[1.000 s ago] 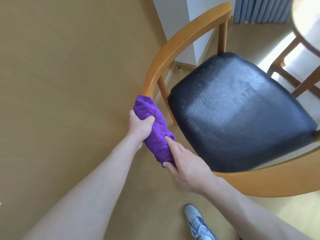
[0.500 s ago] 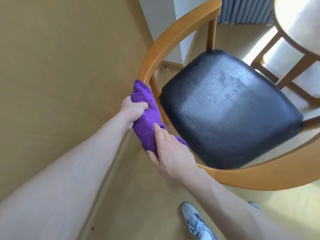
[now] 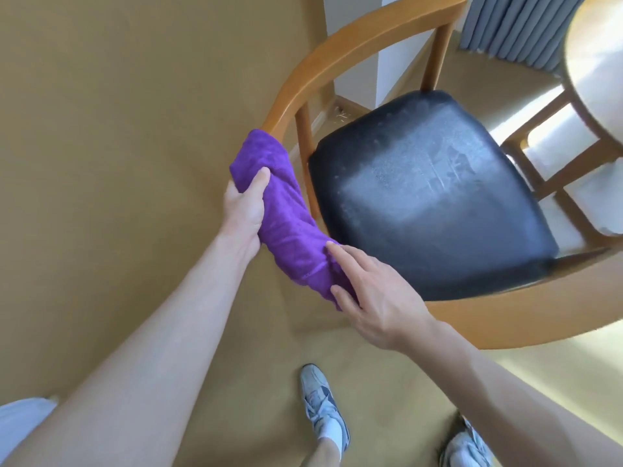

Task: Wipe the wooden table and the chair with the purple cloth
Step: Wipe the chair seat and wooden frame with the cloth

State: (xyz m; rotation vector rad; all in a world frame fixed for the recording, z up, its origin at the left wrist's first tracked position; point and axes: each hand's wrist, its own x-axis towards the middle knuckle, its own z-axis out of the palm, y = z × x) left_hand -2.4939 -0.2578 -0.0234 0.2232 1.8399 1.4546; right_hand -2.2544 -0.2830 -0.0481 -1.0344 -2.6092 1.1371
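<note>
The purple cloth (image 3: 286,217) is lying wrapped over the curved wooden rail of the chair (image 3: 337,59), at the rail's near-left bend, covering it from just below the bare wood down toward the person. The left hand (image 3: 244,210) is gripping the cloth from the left side, its grip curled round cloth and rail together with the thumb pressing on top. The right hand (image 3: 374,291) is resting on the near end of the cloth, fingers almost straight and laid flat on the fabric, thumb tucked against the cloth's lower edge; its grip is spread rather than pinching.

To the left of the rail the tan floor (image 3: 118,163) is lying open, giving room on that side. To the right, the black seat cushion (image 3: 431,190) is sitting close inside the rail, with only a narrow gap and one upright post between them. The rail is sweeping on round the near side beneath the right forearm. At the far right, the round wooden surface (image 3: 600,62) and its legs are standing just beyond the chair.

Compared with half a second ago, both hands are sitting a little farther apart along the rail, and the right hand is lying flatter on the cloth. Two pale sneakers (image 3: 323,409) are showing on the floor near the bottom edge, where only one was fully visible.
</note>
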